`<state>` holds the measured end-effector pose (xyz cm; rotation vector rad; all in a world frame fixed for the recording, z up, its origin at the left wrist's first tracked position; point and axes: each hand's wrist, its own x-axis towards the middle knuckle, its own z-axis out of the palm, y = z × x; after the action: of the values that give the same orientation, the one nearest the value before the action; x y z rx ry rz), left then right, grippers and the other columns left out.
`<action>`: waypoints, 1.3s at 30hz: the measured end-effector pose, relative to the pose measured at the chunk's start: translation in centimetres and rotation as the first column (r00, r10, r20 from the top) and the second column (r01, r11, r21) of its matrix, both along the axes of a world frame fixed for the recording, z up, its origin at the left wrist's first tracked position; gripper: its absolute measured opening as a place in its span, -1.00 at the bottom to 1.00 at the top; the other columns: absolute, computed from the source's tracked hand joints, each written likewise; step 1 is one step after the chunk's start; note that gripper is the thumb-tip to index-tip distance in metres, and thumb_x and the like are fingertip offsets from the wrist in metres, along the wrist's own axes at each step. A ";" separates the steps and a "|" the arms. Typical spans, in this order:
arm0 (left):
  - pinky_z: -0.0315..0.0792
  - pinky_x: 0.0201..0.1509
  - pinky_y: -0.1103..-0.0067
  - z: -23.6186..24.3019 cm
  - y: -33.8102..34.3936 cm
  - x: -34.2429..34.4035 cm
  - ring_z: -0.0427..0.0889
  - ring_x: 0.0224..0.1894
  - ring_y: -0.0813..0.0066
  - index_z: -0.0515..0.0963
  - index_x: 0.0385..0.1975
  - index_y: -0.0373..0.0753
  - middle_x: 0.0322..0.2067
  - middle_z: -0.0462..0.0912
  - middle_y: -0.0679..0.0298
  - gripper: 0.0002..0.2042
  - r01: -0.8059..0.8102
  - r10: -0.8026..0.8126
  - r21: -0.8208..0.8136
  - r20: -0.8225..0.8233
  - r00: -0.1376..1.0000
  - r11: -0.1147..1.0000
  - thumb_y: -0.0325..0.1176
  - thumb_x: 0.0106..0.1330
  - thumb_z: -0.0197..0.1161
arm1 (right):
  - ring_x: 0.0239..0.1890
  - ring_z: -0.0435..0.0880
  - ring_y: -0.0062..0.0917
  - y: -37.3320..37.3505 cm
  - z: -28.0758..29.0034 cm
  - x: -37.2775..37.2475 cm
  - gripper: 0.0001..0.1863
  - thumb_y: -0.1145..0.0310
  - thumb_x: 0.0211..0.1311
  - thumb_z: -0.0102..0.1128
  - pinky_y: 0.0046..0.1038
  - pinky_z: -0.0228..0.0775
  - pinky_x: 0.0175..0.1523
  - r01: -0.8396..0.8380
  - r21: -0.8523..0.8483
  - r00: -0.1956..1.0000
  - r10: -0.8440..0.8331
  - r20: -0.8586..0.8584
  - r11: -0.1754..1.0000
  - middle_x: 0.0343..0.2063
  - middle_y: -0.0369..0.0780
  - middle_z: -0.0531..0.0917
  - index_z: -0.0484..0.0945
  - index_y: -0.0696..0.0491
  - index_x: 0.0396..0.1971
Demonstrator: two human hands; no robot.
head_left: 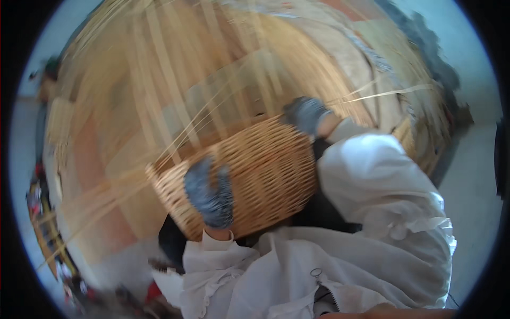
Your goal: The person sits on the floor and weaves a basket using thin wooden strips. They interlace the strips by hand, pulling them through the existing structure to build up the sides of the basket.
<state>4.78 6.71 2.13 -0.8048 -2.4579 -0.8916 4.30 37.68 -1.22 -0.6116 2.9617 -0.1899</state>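
Observation:
A half-woven wicker basket lies tilted across my lap, its long loose strips fanning out from the far edge. Against its near wall, toward the left end, rests my left hand in a grey glove, thumb and fingers apart. My right hand, gloved the same, is closed at the basket's far right corner. Its fingertips are blurred. Thin pale strips run off to the right beyond that hand.
Bundles of long strips and a pale sheet cover the floor ahead. Blurred small objects line the left side. A pale wall with a dark stain stands at the right.

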 end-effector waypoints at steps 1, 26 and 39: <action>0.32 0.01 0.39 -1.3 -4.2 0.2 0.44 -0.09 0.22 0.38 -0.01 -0.31 -0.13 0.49 0.09 -0.56 -0.188 0.189 0.137 0.000 0.982 0.973 -0.28 0.13 0.26 | -0.20 0.57 -0.22 -1.7 2.6 -0.4 -0.67 0.14 0.12 0.02 -0.24 0.41 -0.13 0.299 0.013 0.937 -0.296 0.184 0.954 -0.29 -0.04 0.58 0.55 0.06 -0.25; 0.39 0.02 0.48 -6.5 -12.7 -5.0 0.49 -0.07 0.29 0.45 -0.08 -0.37 -0.09 0.48 0.07 -0.65 -0.323 0.151 0.397 0.406 0.901 0.859 -0.46 0.12 0.25 | -0.28 0.56 -0.17 -26.8 0.6 -4.4 -0.80 0.49 0.17 0.03 -0.29 0.48 -0.26 0.615 -0.591 0.652 -0.085 0.754 -0.522 -0.35 -0.12 0.53 0.37 0.25 -0.23; 0.21 0.12 0.26 -1.3 -6.7 -4.3 0.35 0.02 0.12 0.48 -0.07 -0.25 -0.07 0.40 0.04 -0.57 -0.389 0.407 -0.232 0.033 0.913 0.891 -0.17 0.09 0.24 | -0.44 0.55 -0.39 -21.7 -1.6 -20.1 -0.63 0.36 0.10 0.12 -0.42 0.43 -0.21 0.131 -0.351 0.760 -0.321 -0.565 0.927 -0.35 -0.12 0.56 0.41 0.10 -0.06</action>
<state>0.50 -0.02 0.83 -0.3061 -2.6859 -0.5127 -15.83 15.98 -2.79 -0.3786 3.6937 -0.5619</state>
